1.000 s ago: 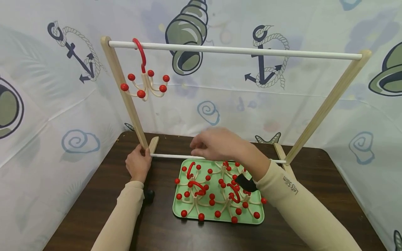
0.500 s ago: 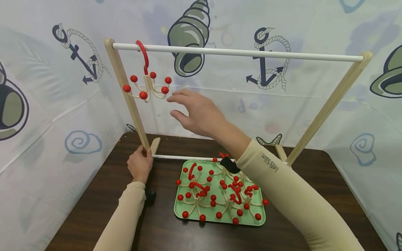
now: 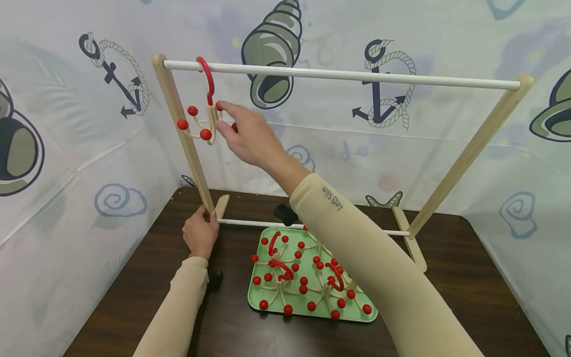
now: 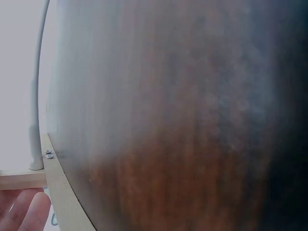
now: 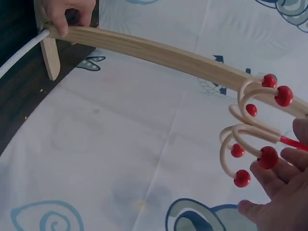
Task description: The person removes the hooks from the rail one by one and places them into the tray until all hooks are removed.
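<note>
A hanger with a red hook, pale curved arms and red ball tips (image 3: 211, 116) hangs from the white upper rod (image 3: 339, 74), near its left end. My right hand (image 3: 252, 136) is raised beside it, fingers extended and thumb apart, overlapping its right-hand arms in the head view. In the right wrist view, the fingers (image 5: 272, 180) spread close to the red balls and the hook's stem. Low on the left, my left hand (image 3: 200, 233) grips the foot of the rack's left wooden post (image 3: 189, 153). Its fingertips (image 4: 36, 211) show beside the wood in the left wrist view.
A green tray (image 3: 255, 297) on the dark table (image 3: 223, 337) holds several similar hangers, partly hidden by my right sleeve. The right post (image 3: 473, 153) slants up at the far side. A lower white rod (image 3: 250, 223) runs behind the tray. A patterned cloth (image 3: 321, 129) hangs behind.
My right hand has risen from above the back of the tray, moving up and left to the hanging hanger, its fingers opening out. My left hand has kept its place on the post.
</note>
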Available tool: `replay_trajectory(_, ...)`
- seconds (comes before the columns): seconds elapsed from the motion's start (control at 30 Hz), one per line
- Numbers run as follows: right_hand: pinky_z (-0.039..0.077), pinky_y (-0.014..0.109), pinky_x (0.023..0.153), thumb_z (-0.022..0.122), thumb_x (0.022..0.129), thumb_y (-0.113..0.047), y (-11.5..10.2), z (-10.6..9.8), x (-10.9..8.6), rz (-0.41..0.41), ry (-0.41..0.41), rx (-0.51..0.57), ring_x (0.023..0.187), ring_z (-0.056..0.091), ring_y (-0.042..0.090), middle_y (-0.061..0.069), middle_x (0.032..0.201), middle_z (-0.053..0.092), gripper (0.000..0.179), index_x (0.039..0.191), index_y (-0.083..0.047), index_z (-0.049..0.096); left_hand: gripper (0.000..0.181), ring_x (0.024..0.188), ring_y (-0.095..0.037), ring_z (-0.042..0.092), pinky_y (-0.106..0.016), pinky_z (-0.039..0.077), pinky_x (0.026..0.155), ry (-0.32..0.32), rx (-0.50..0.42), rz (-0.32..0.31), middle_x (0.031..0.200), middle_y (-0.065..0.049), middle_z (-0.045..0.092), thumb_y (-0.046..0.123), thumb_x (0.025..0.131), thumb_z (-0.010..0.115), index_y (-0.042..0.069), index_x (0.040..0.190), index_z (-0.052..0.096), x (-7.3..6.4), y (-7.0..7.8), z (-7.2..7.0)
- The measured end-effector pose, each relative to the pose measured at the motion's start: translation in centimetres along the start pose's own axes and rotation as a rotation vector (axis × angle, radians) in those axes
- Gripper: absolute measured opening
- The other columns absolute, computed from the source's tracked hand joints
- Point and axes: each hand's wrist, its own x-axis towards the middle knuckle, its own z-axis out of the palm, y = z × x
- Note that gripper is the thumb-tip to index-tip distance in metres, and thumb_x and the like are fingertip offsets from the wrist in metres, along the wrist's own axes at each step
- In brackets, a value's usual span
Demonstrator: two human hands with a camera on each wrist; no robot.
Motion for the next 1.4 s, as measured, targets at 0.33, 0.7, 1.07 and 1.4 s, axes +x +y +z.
replay_trajectory(0.33, 0.049, 0.026, 0.088, 0.055, 0.101, -0.03, -0.1, 1.9, 1.7, 0.142, -0.015, 0.279, 0.119, 0.055, 0.014, 0.0, 0.141, 0.054, 0.054, 0.15, -0.016, 0.037, 0.018, 0.076, -0.039, 0.064, -0.055, 0.045, 0.064, -0.007, -0.014, 0.007, 0.084, -0.012, 0.07, 0.025, 0.093, 0.066, 0.01, 0.102, 0.069, 0.1, -0.1, -0.1)
replay_trajectory(0.7, 0.047, 0.024, 0.065, 0.067, 0.093, -0.036, -0.3, 1.8, 1.5, 0.256, 0.145, 0.231, 0.08, 0.058, 0.011, -0.006, 0.094, 0.067, 0.033, 0.123, -0.021, 0.068, 0.017, 0.073, -0.04, 0.064, -0.055, 0.045, 0.062, 0.021, -0.011, 0.014, 0.081, -0.013, 0.07, 0.024, 0.092, 0.067, 0.009, 0.101, 0.07, 0.0, -0.3, 0.1)
replay_trajectory(1.07, 0.047, 0.025, 0.07, 0.068, 0.092, -0.032, 0.9, -1.7, 0.1, 0.189, 0.245, 0.223, 0.083, 0.06, 0.01, -0.004, 0.091, 0.069, 0.026, 0.109, -0.013, 0.071, 0.017, 0.074, -0.041, 0.064, -0.056, 0.046, 0.063, 0.007, -0.009, 0.016, 0.083, -0.014, 0.07, 0.024, 0.092, 0.066, 0.009, 0.101, 0.069, -0.1, -0.2, 0.3)
replay_trajectory(1.4, 0.047, 0.03, 0.072, 0.069, 0.087, -0.028, 2.4, -3.4, -3.5, 0.128, 0.22, 0.269, 0.084, 0.059, 0.011, -0.005, 0.084, 0.068, 0.019, 0.096, -0.011, 0.07, 0.019, 0.076, -0.043, 0.064, -0.058, 0.045, 0.065, 0.03, -0.007, 0.026, 0.084, -0.015, 0.071, 0.023, 0.092, 0.066, 0.008, 0.104, 0.07, 0.2, -0.4, 0.3)
